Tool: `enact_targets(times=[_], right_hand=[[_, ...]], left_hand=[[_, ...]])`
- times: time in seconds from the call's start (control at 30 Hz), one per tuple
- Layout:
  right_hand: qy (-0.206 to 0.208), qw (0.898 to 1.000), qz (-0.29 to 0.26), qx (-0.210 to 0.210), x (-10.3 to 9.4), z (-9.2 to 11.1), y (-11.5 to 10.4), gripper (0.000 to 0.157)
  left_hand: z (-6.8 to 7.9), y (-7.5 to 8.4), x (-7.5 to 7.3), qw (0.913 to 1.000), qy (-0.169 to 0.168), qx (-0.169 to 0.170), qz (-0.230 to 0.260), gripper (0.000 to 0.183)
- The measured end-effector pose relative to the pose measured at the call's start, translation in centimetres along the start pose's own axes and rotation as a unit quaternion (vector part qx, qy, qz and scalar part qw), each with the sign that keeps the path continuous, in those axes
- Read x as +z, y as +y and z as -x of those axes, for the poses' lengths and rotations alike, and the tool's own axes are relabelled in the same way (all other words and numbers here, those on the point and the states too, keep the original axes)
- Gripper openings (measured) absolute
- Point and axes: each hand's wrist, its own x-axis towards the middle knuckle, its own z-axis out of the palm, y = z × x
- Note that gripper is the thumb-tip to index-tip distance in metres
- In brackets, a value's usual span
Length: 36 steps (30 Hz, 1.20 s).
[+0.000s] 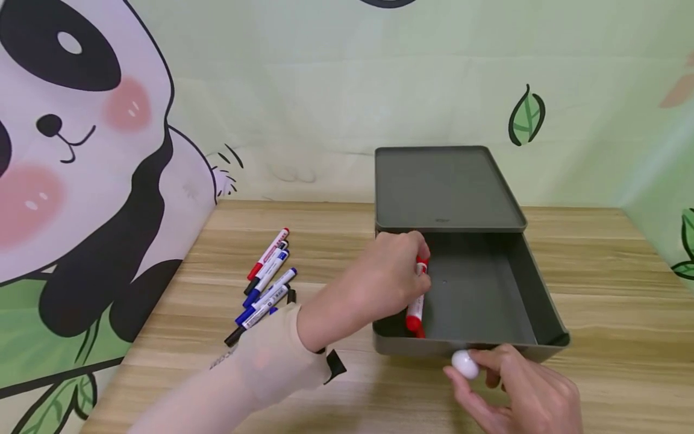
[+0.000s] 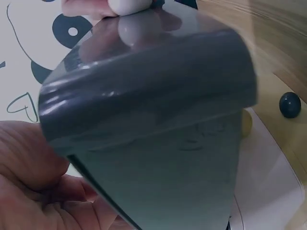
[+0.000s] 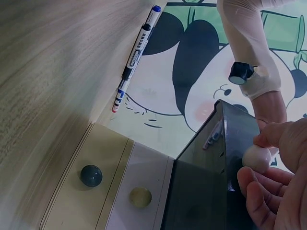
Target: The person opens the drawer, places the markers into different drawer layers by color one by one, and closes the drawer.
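Note:
In the head view my left hand (image 1: 393, 271) reaches into the open grey drawer (image 1: 477, 289), fingers curled around a red-capped marker (image 1: 415, 308) with a white barrel. The marker stands along the drawer's left side, its red cap near the front wall. More red shows beside that cap. My right hand (image 1: 523, 389) pinches the round white knob (image 1: 465, 364) on the drawer front between thumb and fingers. From the left wrist, my left hand (image 2: 29, 177) appears beside the drawer wall, its marker hidden. The right wrist view shows the knob (image 3: 256, 158) between the right fingertips.
Several red, black and blue markers (image 1: 265, 283) lie on the wooden table (image 1: 336, 247) left of the drawer unit (image 1: 444, 187). Below the grey drawer are a white drawer with a yellow knob (image 3: 140, 197) and a cream one with a dark knob (image 3: 91, 176). A panda-print wall stands behind.

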Motion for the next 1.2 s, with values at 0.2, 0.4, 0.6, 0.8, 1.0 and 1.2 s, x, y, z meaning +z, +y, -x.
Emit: enact_targets(times=[0.2,0.4,0.6,0.8,1.0,1.2], right_hand=[[-0.022,0.999,0.016,0.016,0.1,0.4,0.2,0.067],[-0.030,0.999,0.017,0.020,0.1,0.5,0.3,0.067],[0.014,1.000,0.003,-0.005,0.4,0.4,0.5,0.059],[-0.017,1.000,-0.010,0.019,0.1,0.4,0.4,0.057],[0.008,1.000,-0.005,0.007,0.3,0.5,0.5,0.057],[-0.001,1.000,-0.008,0.011,0.2,0.5,0.5,0.056]], left_hand=[[0.6,-0.1,-0.5,0.9993,0.034,-0.001,0.018,0.035],[2.2,-1.3,-2.8,0.9958,0.070,-0.009,0.059,0.031],[3.3,-3.9,-5.2,0.9924,0.112,-0.028,0.043,0.030],[3.1,-7.9,-6.4,0.9894,0.126,-0.063,0.036,0.034],[2.3,-13.5,-6.9,0.9856,0.137,-0.095,0.031,0.034],[0.8,-19.1,-6.8,0.9779,0.143,-0.147,0.040,0.035]])
